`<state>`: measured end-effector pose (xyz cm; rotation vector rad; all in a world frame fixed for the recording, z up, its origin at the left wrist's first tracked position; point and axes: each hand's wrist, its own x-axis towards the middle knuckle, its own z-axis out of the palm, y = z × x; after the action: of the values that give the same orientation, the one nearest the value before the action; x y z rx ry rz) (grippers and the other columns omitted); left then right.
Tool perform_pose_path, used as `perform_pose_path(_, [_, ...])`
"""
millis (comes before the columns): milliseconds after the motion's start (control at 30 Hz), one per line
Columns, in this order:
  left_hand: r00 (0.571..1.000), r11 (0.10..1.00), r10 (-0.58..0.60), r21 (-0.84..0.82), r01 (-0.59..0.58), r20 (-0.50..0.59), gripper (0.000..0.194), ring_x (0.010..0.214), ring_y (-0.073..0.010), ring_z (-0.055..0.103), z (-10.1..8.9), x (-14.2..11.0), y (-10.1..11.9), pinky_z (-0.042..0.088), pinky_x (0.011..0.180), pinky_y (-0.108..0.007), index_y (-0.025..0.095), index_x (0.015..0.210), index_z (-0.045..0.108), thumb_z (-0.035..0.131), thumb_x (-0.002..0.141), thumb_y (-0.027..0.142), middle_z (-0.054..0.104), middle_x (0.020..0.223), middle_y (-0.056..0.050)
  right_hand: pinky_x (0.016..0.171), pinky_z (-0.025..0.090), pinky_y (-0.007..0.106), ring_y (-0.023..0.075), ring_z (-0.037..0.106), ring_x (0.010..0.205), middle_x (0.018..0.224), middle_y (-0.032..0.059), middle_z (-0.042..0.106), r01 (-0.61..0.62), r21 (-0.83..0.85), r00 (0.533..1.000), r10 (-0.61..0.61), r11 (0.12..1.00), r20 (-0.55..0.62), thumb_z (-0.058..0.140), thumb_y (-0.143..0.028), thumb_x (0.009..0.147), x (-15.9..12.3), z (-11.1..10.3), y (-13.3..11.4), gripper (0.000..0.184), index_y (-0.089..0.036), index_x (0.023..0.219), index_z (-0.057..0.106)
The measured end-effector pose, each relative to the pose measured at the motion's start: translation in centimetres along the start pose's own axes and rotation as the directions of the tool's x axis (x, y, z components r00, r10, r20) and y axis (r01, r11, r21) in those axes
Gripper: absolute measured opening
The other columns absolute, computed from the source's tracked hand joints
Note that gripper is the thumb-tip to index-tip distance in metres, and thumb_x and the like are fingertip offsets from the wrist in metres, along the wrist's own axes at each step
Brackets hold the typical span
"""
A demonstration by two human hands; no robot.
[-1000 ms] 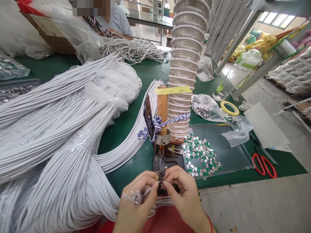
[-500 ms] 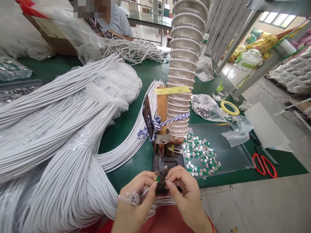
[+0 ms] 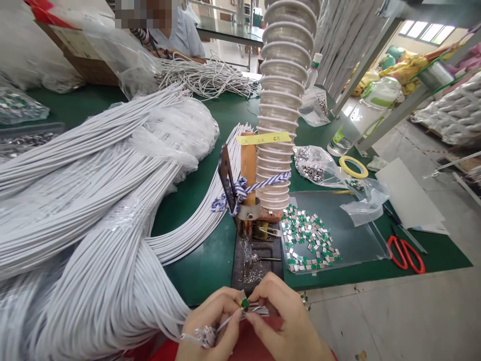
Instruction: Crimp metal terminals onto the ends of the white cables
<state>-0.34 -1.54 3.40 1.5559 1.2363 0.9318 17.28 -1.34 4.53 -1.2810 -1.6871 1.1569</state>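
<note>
My left hand (image 3: 212,326) is closed, pinching a small metal connector with a green circuit board (image 3: 244,304) between thumb and forefinger. A bunch of white cables (image 3: 205,336) with cut ends sits in the same hand, and one strand runs towards the connector. My right hand (image 3: 287,318) is closed in a pinch right beside the connector; what lies between its fingertips is too small to make out. Just beyond both hands stands a soldering iron with an orange handle (image 3: 248,168), clamped over a dark base (image 3: 263,273) strewn with solder bits.
Thick bundles of white cable (image 3: 93,200) cover the left side. A ribbed hose (image 3: 280,100) rises behind the iron. To the right lie loose green-and-metal connectors (image 3: 310,238), red-handled scissors (image 3: 406,254), yellow tape (image 3: 353,167) and a bottle (image 3: 363,118). A person (image 3: 180,32) sits across the table.
Both hands have drawn back towards my body, away from the soldering iron, with the connector and cables still in the left. More of the dark base now shows.
</note>
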Motion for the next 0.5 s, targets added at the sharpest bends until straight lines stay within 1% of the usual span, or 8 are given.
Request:
perform_pose_path(167, [1.000, 1.000, 0.027, -0.003, -0.027, 0.008, 0.023, 0.068, -0.0159, 0.068, 0.4, -0.3, 0.0, 0.050, 0.062, -0.020, 0.021, 0.066, 0.059, 0.057, 0.088, 0.013, 0.068, 0.074, -0.001, 0.058, 0.034, 0.023, 0.0130, 0.048, 0.066, 0.079, -0.0019, 0.052, 0.020, -0.031, 1.000, -0.020, 0.999, -0.001, 0.058, -0.011, 0.082, -0.1, -0.1, 0.2, 0.010, -0.020, 0.083, 0.056])
perform_pose_path(233, [0.999, 0.999, 0.032, -0.015, -0.032, -0.003, 0.023, 0.065, -0.0154, 0.067, 0.8, -0.3, 0.0, 0.049, 0.060, -0.020, 0.021, 0.066, 0.058, 0.056, 0.087, 0.013, 0.068, 0.073, -0.001, 0.058, 0.034, 0.023, 0.0133, 0.048, 0.067, 0.078, -0.0018, 0.052, 0.022, -0.040, 1.000, -0.022, 0.999, -0.005, 0.057, -0.011, 0.082, -0.1, -0.1, 0.3, 0.010, -0.020, 0.081, 0.054])
perform_pose_path(367, [0.998, 0.998, 0.006, -0.057, -0.009, -0.056, 0.024, 0.063, -0.0164, 0.064, 1.5, -0.5, 0.2, 0.047, 0.060, -0.022, 0.022, 0.064, 0.058, 0.057, 0.086, 0.015, 0.067, 0.072, -0.001, 0.059, 0.036, 0.023, 0.0140, 0.050, 0.067, 0.078, -0.0012, 0.053, 0.010, -0.013, 1.000, -0.010, 1.000, 0.007, 0.054, -0.009, 0.082, -0.2, -0.3, 0.0, 0.012, -0.021, 0.080, 0.053])
perform_pose_path(500, [0.999, 0.995, -0.014, -0.102, 0.010, -0.046, 0.025, 0.063, -0.0169, 0.063, 1.8, -0.6, 0.3, 0.046, 0.060, -0.022, 0.022, 0.063, 0.060, 0.058, 0.087, 0.014, 0.067, 0.072, -0.002, 0.060, 0.038, 0.023, 0.0147, 0.051, 0.068, 0.078, -0.0006, 0.053, -0.009, -0.004, 1.000, 0.009, 1.000, 0.010, 0.052, -0.008, 0.080, -0.3, -0.5, -0.1, 0.013, -0.021, 0.080, 0.053])
